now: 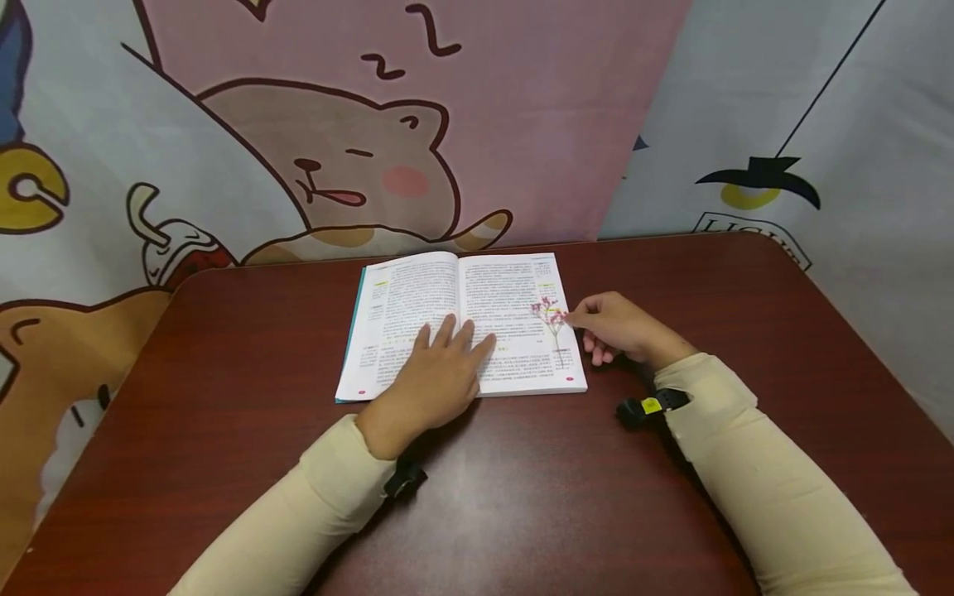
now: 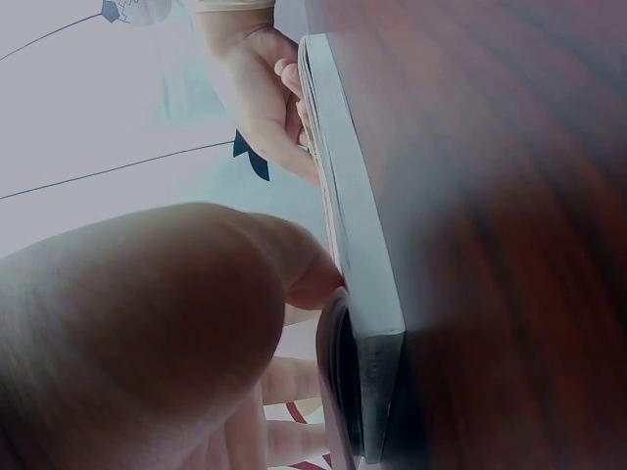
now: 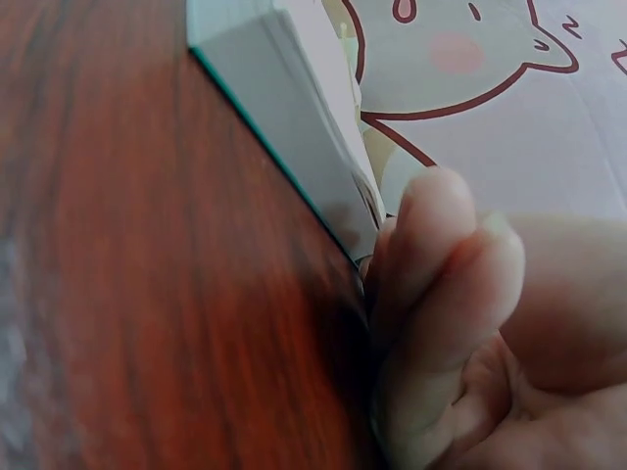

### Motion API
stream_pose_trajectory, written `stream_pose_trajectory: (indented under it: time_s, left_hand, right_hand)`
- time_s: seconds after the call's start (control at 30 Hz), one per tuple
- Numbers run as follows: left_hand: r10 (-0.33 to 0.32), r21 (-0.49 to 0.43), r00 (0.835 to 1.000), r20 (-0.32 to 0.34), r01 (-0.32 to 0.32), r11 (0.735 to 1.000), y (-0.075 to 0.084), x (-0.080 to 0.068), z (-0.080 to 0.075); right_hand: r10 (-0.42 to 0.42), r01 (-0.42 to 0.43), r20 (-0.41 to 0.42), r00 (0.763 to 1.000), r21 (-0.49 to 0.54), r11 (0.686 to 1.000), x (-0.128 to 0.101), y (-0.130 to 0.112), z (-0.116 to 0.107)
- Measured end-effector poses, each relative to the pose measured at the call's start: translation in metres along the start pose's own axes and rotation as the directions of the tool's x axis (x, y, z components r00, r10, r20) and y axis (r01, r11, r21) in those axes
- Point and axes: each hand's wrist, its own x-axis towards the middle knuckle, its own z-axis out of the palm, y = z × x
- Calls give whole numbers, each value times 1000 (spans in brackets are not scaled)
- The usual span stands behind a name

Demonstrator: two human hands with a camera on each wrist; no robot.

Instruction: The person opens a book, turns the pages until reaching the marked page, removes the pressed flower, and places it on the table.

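An open book point(image 1: 514, 285) with printed pages and a teal cover lies on the table. My left hand point(image 1: 438, 372) rests on it with spread fingers, across the lower left page and the middle fold. A thin sprig of small pink flowers point(image 1: 549, 314) lies on the right page near its outer edge, stem toward the bottom. At that edge my right hand point(image 1: 622, 327) pinches the sprig's side blossoms with thumb and index finger; the exact contact is partly hidden. Its other fingers point(image 3: 446, 294) curl below, beside the book's page block point(image 3: 284, 108) in the right wrist view.
The dark red-brown table point(image 1: 522, 497) extends around the book. Behind it hangs a cloth point(image 1: 537, 124) with cartoon animals, reaching the table's far edge. A black strap device point(image 1: 641, 410) sits at the right wrist, another point(image 1: 405, 480) at the left.
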Motion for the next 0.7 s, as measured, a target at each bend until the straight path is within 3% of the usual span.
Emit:
stream_pose_trajectory:
  time_s: [0.7]
  left_hand:
    - [-9, -5, 1000, 16, 9, 1000, -2, 0, 2]
  right_hand:
    - [-50, 46, 27, 998, 112, 993, -11, -5, -3]
